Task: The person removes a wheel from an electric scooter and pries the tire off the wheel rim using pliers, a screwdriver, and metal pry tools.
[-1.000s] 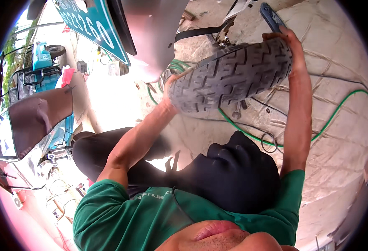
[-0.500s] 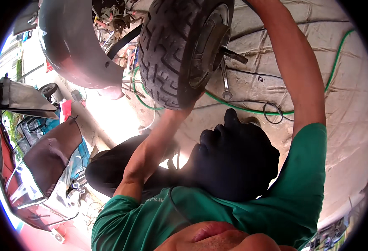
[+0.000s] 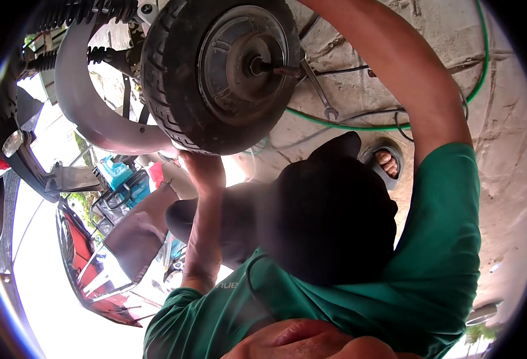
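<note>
The wheel [image 3: 221, 78], with its dark treaded tyre, is at the upper middle of the view, its top running close to the upper edge. The left hand [image 3: 200, 170] meets the tyre's lower edge from below; its fingers are hidden there, so I cannot tell whether they are clamped. The right forearm [image 3: 407, 66] arches up past the wheel's right side and leaves at the top; the right hand is out of view, so its state cannot be told.

Room is tight on the left, where the grey fender [image 3: 75, 102] curves just beside the tread, with 2 black coil springs [image 3: 84, 12] above it. Below, the dark-clothed knee [image 3: 335, 215] stands near the tyre. More room lies to the right, over the pale floor [image 3: 503, 149], where 1 wrench [image 3: 320, 91] and a green hose [image 3: 359, 127] lie between wheel and arm.

The hub face turns toward the right and the camera, the tread leftward. The wheel's long axis follows its axle, whose stub [image 3: 278, 70] points right, tipped slightly downward in view.
</note>
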{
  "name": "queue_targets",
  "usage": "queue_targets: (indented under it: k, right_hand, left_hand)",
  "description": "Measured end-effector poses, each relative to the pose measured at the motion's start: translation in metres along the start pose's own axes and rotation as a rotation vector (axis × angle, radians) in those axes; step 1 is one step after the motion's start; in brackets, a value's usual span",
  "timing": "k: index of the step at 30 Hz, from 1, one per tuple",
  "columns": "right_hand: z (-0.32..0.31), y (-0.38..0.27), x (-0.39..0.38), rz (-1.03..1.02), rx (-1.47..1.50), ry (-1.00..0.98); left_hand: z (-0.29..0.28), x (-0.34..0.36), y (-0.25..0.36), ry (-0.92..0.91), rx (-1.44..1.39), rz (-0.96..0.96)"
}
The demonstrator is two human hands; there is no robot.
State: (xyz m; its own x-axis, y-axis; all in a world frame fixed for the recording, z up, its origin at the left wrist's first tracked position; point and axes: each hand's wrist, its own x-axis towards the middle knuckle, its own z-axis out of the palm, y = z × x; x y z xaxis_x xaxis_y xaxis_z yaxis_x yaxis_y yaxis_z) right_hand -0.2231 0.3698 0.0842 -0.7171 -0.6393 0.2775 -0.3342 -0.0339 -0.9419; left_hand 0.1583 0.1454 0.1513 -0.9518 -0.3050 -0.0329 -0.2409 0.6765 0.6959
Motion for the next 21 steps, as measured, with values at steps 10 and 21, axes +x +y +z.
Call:
queue_targets:
  k: [10,21]
  right_hand:
    - [0.002,-0.004,0.000,0.136,0.136,0.135]
    - [0.011,-0.008,-0.007,0.117,0.136,0.147]
  left_hand:
    - [0.029,-0.003,0.079,0.100,0.041,-0.219]
    - [0.029,0.007,0.080,0.238,-0.002,-0.163]
